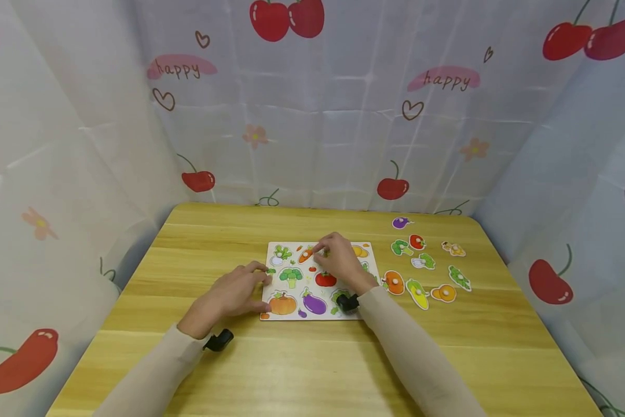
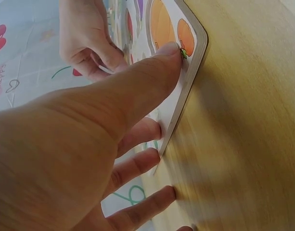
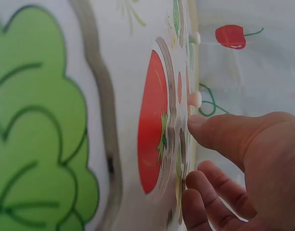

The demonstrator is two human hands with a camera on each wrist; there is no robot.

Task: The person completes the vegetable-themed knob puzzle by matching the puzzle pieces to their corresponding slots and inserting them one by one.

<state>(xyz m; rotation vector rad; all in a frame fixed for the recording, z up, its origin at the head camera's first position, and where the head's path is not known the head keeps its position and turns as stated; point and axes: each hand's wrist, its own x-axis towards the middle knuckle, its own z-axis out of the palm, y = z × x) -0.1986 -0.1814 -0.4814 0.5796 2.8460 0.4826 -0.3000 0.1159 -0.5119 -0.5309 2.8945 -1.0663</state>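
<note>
Wooden table (image 1: pixel 291 370) — puzzle board (image 1: pixel 298 291) mid-table — loose vegetable pieces (image 1: pixel 423 261) at right.

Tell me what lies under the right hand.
The puzzle board lies under the right hand. The carrot shows to its left, the tomato picture just nearer the wearer. In the head view, whatever is printed directly beneath the palm is covered.

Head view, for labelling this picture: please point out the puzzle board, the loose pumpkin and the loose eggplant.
Puzzle board (image 1: pixel 286 317), head view: bare near margin.
Loose pumpkin (image 1: pixel 392 284), head view: orange middle.
Loose eggplant (image 1: pixel 401 222), head view: purple body.
</note>
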